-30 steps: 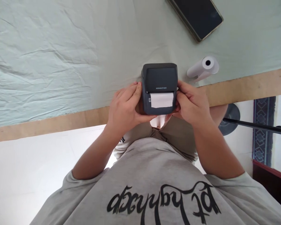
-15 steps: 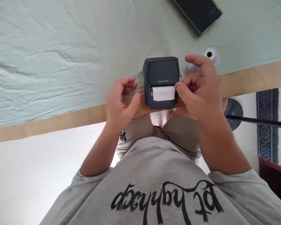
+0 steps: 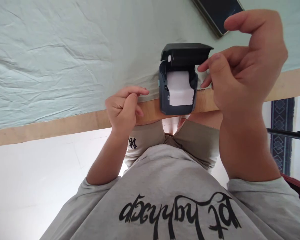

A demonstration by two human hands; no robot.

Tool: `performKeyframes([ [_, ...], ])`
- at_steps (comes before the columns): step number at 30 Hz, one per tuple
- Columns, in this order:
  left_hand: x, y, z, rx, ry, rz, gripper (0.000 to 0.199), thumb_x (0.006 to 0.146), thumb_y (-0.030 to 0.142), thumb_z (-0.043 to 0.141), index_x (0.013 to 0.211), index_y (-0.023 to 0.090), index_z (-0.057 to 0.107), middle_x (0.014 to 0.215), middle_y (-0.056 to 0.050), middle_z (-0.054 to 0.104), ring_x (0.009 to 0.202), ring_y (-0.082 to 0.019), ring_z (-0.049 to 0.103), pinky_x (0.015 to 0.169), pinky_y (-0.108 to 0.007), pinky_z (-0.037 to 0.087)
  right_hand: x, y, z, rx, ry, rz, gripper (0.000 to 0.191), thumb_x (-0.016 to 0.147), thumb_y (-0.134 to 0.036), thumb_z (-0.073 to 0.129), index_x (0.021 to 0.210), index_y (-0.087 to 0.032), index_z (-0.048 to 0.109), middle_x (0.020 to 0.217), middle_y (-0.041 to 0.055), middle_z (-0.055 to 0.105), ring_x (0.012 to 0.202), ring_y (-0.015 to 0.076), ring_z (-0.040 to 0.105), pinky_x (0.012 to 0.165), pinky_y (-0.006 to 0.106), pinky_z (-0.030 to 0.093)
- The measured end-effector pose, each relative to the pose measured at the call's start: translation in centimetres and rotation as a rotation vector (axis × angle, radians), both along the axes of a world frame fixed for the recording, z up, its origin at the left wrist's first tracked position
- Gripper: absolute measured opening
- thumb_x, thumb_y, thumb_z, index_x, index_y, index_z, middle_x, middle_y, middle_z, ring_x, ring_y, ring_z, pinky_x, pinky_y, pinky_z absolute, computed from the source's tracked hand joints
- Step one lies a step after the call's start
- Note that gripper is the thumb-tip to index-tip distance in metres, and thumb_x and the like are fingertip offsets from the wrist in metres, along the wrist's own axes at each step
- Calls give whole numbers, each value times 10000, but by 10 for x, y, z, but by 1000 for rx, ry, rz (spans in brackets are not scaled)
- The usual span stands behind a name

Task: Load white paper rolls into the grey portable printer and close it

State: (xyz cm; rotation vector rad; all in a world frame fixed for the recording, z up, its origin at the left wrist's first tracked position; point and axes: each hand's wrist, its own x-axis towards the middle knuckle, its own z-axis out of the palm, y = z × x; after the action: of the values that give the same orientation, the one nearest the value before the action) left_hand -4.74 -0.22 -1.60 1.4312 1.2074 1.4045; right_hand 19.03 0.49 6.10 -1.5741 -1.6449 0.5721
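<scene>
A small dark label printer (image 3: pixel 178 108) sits at the table's front edge with its lid (image 3: pixel 187 53) raised. Inside lies a white paper roll (image 3: pixel 178 81), whose loose end hangs over the front lip. My right hand (image 3: pixel 247 63) hovers just right of the printer, fingers apart and holding nothing; its lower fingertips are close to the lid's right side, and I cannot tell whether they touch it. To the left of the printer, my left hand (image 3: pixel 123 106) is empty, its index finger stretched toward the casing without touching it.
A dark phone (image 3: pixel 216 15) lies at the back right, partly behind my right hand. A pale green cloth (image 3: pixel 65 60) covers the table, leaving a bare wooden edge (image 3: pixel 52 123) in front. Below right are a patterned dark strip (image 3: pixel 281 133) and a black bar (image 3: pixel 287 134).
The printer's lid has swung up, exposing the paper roll. My right hand has moved up and right, now hiding the white roll on the table. My left hand has drawn slightly left.
</scene>
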Motion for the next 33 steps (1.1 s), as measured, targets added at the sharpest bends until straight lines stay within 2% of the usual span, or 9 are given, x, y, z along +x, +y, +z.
performKeyframes([
  [6,0,-1,2,52,113,-32,488,908,186,557,424,248,538,851,35,798,998,-215,773,896,-478,688,-4,2,5,-102,-48,-16,259,983,-302,539,1239,-337,538,1422,26,548,1095,180,743,621,270,622],
  [11,-2,-1,0,129,44,-87,564,1029,290,577,468,231,570,962,69,819,975,-193,774,873,-489,675,-8,4,7,-99,-117,-3,127,971,-288,593,1068,-247,663,1088,53,720,840,170,706,636,313,562],
  [14,-5,0,-3,130,59,-74,433,1061,590,550,818,303,764,1026,55,821,1102,-232,777,1032,-551,643,-11,12,8,-156,-328,24,95,931,-264,645,978,-243,725,934,21,724,678,136,622,768,375,571],
  [17,-6,-2,-5,81,85,-48,440,982,734,586,1150,366,758,825,56,801,909,-224,821,1049,-549,636,-18,24,13,-299,-556,92,184,903,-232,664,1062,-256,753,849,17,698,797,207,665,955,501,566],
  [21,-5,-6,0,48,141,-39,332,1047,539,629,1355,421,660,767,79,767,1070,-210,813,1120,-481,600,-29,39,21,-520,-756,142,314,877,-253,727,1185,-310,747,870,32,659,1023,324,690,989,615,549],
  [24,-4,-7,7,84,138,-94,557,1086,376,578,1603,436,377,546,125,611,1281,-181,725,1313,-492,425,-33,49,25,-605,-873,172,433,810,-247,809,1226,-344,739,766,32,555,1019,362,692,934,651,559],
  [26,-4,-8,9,112,110,-103,603,1079,293,566,1620,433,338,582,132,633,1292,-178,718,1344,-501,372,-35,55,25,-611,-913,192,442,791,-235,832,1202,-367,738,749,18,529,1005,341,696,932,632,562],
  [30,-5,-6,1,88,92,-126,359,1061,395,617,1420,406,604,894,60,790,1229,-235,757,1229,-511,508,-36,61,27,-648,-994,261,285,824,-236,815,1087,-309,736,756,16,563,998,289,695,900,502,562],
  [33,-4,-1,-8,82,-11,-143,313,1052,453,643,1353,367,637,793,48,762,1120,-230,785,1044,-478,615,-30,58,36,-610,-1035,306,216,858,-265,780,1064,-301,727,722,32,551,966,287,682,849,483,561],
])
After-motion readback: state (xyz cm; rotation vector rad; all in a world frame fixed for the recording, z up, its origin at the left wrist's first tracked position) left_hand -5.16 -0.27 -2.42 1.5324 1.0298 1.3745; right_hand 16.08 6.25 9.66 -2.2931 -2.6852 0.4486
